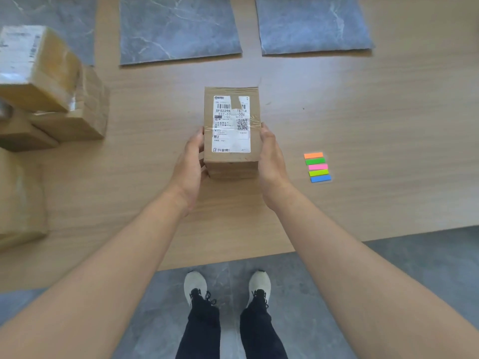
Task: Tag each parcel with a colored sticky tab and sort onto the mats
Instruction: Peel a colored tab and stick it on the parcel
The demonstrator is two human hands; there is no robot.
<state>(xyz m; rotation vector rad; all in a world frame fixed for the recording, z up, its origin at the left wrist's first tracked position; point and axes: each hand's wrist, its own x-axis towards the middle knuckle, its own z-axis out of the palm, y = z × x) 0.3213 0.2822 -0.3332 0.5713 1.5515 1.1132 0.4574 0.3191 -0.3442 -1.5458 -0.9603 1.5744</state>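
Head view puts your left hand point(190, 161) and right hand point(270, 161) on opposite sides of a cardboard parcel point(232, 125). Each hand is cupped against a side wall with its thumb at the top edge, so the box is clamped between your palms, shipping label up. Whether it rests on the wooden table point(363, 112) or hangs just off it cannot be told. No coloured tab shows on its top face, so you appear to be at the tagging step for this box. The strip of sticky tabs point(317, 167) lies near your right hand, on its outer side and apart from it. The next move probably calls for freeing that hand to peel one tab while your left steadies the box. Grey marbled mats point(178, 27) lie beyond your fingertips, and the stacked parcels point(51, 86) sit well out past your left hand.
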